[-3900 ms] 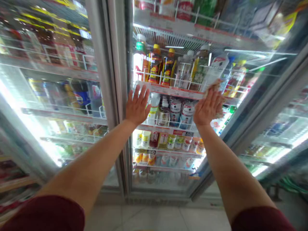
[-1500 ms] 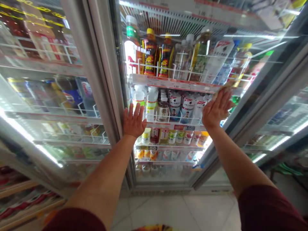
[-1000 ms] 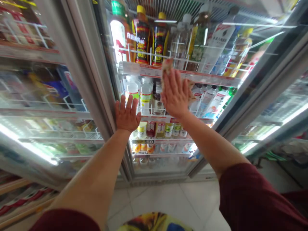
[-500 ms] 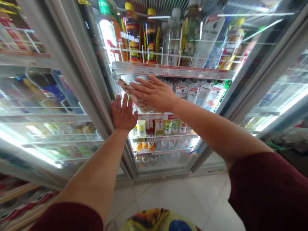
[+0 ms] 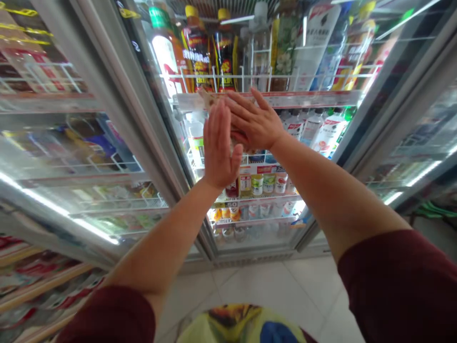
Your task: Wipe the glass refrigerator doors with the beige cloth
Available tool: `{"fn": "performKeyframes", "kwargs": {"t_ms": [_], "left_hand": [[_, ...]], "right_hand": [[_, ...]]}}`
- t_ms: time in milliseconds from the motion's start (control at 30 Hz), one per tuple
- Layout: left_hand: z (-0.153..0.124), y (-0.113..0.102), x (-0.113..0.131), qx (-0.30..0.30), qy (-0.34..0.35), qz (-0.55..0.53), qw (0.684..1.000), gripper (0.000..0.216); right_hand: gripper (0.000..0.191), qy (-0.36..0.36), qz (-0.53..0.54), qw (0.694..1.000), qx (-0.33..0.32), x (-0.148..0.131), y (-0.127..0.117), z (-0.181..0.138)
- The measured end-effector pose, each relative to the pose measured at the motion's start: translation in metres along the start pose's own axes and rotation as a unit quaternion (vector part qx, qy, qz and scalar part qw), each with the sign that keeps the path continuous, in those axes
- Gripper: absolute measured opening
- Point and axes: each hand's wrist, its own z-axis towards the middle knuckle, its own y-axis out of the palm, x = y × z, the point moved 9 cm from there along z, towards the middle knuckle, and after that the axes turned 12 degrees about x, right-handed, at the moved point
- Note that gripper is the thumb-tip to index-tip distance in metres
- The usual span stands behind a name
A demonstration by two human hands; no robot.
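Beneath my right hand (image 5: 255,119) is a patterned, light-brown cloth (image 5: 209,98), pressed flat against the glass door (image 5: 246,245) of a drinks fridge. Only edges of the cloth show past the fingers and below the palm. My left hand (image 5: 219,147) is open and upright, its fingers straight and close together, beside the right fingertips. It overlaps part of the cloth in view; whether it touches the cloth I cannot tell. Behind the glass, bottles (image 5: 224,52) stand on the upper shelf, above a shelf edge with price labels (image 5: 307,98).
Metal door frames (image 5: 124,109) run along both sides of the glass. Another fridge section (image 5: 71,143) with drinks is at the left. Low shelves with packets (image 5: 46,295) stand at lower left. Pale floor tiles (image 5: 271,281) and a yellow patterned garment (image 5: 210,328) appear below.
My left hand has moved up and right, from near the door's frame to beside my right hand. My right hand and the cloth have shifted right and slightly up across the glass.
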Motion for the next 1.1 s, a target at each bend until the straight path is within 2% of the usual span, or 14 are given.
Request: {"fn": "performKeyframes", "kwargs": {"t_ms": [100, 200, 300, 367, 433, 467, 533, 667, 767, 867, 900, 967, 1067, 1100], "left_hand": [[0.018, 0.041, -0.007, -0.097, -0.038, 0.035, 0.994, 0.062], [0.017, 0.063, -0.023, -0.109, -0.058, 0.045, 0.991, 0.070], [0.012, 0.068, -0.028, -0.105, -0.041, 0.055, 0.992, 0.073], [0.008, 0.067, -0.025, -0.112, -0.015, 0.059, 0.992, 0.074], [-0.002, 0.063, -0.023, -0.117, 0.002, 0.058, 0.991, 0.075], [-0.009, 0.060, -0.024, -0.116, 0.003, 0.058, 0.992, 0.074], [-0.027, 0.056, -0.029, -0.118, 0.003, 0.056, 0.991, 0.069], [-0.046, 0.048, -0.044, -0.134, 0.059, 0.017, 0.989, 0.055], [-0.008, 0.028, -0.059, -0.081, 0.104, -0.008, 0.991, 0.057], [0.051, -0.001, -0.071, 0.066, 0.075, 0.028, 0.995, 0.061], [0.062, -0.004, -0.069, 0.096, 0.065, 0.043, 0.992, 0.061], [0.066, 0.008, -0.054, 0.090, 0.046, 0.067, 0.993, 0.062], [0.032, 0.052, -0.016, -0.008, 0.046, 0.056, 0.997, 0.071], [0.017, 0.065, 0.004, -0.037, 0.095, 0.027, 0.994, 0.073]], "right_hand": [[0.057, 0.062, 0.002, 0.998, -0.002, 0.010, 0.002, 0.000], [0.057, 0.071, 0.039, 0.996, -0.041, 0.012, 0.003, 0.002], [0.062, 0.079, 0.038, 0.996, -0.035, 0.028, -0.020, -0.009], [0.063, 0.179, -0.042, 0.982, 0.043, 0.065, -0.052, -0.034], [0.064, 0.319, -0.147, 0.929, 0.119, 0.106, -0.083, -0.079], [0.066, 0.354, -0.174, 0.911, 0.121, 0.120, -0.088, -0.100], [0.068, 0.381, -0.186, 0.903, 0.073, 0.137, -0.076, -0.132], [0.066, 0.393, -0.227, 0.883, 0.117, 0.141, -0.060, -0.159], [0.066, 0.378, -0.248, 0.883, 0.130, 0.134, -0.054, -0.157], [0.065, 0.374, -0.250, 0.883, 0.131, 0.132, -0.055, -0.156], [0.065, 0.376, -0.247, 0.883, 0.132, 0.132, -0.057, -0.156], [0.066, 0.380, -0.243, 0.883, 0.130, 0.132, -0.058, -0.157], [0.066, 0.380, -0.241, 0.883, 0.130, 0.132, -0.058, -0.156], [0.066, 0.378, -0.241, 0.884, 0.134, 0.131, -0.058, -0.155]]}}
